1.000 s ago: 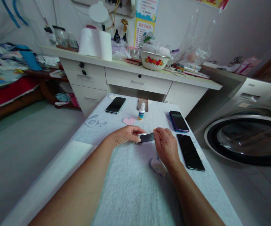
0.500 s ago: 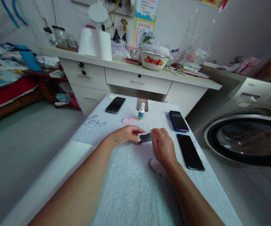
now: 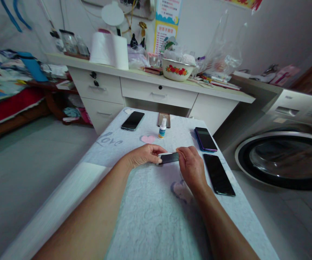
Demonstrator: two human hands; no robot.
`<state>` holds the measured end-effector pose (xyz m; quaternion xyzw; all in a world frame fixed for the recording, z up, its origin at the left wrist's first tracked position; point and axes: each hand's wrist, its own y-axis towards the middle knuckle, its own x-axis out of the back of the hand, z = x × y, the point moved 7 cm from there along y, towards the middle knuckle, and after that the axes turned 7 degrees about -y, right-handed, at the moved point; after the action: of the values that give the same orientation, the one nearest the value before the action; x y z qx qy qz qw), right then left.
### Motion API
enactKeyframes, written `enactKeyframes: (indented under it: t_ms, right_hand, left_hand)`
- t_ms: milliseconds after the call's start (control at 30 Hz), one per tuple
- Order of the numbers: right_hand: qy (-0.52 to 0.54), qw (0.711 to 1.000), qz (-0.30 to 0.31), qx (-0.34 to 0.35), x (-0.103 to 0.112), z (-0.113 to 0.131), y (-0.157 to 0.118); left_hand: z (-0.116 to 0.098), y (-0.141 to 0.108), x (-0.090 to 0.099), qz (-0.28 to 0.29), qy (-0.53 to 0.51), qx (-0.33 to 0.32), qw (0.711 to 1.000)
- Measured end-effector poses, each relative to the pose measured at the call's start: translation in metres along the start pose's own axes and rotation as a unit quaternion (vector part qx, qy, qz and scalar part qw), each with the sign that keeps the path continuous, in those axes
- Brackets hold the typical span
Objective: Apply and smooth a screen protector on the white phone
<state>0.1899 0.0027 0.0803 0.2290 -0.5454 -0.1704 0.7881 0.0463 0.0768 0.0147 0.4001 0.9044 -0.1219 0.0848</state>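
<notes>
My left hand [image 3: 147, 155] is closed on the left end of a smartphone [image 3: 169, 157], thumb on its dark glass. The phone lies sideways and tilted just above the table, its pale edge showing. At its right end is my right hand [image 3: 192, 164], fingers bent and pressed together against the phone's edge; the fingertips are partly hidden, and whether something thin lies under them I cannot tell. Beyond the hands stands a small white spray bottle [image 3: 161, 129] with a blue and yellow label, upright in front of a brownish phone case [image 3: 164, 119].
On the cloth-covered table [image 3: 150, 216] lie a black phone [image 3: 133, 120] at the far left, a phone with a purple-blue edge [image 3: 206, 139] and a larger black phone [image 3: 219, 175] at right. A white desk [image 3: 158, 90] stands behind, a washing machine [image 3: 288, 144] at right.
My right hand has slid a little to the right along the phone, so more of the dark glass shows. My left hand and the phone have stayed nearly in place.
</notes>
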Motion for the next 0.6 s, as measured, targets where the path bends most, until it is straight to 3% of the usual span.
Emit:
enactKeyframes:
  t_ms: [267,600]
  right_hand:
    - [-0.046,0.998,-0.017,-0.029,0.007,-0.014,0.003]
    - [-0.036,0.999,-0.014,-0.014,0.007,-0.007,0.003]
  left_hand:
    - [-0.002,-0.002,0.0,0.004,0.017,-0.006,1.0]
    - [-0.003,-0.002,-0.002,0.007,0.009,-0.006,1.0]
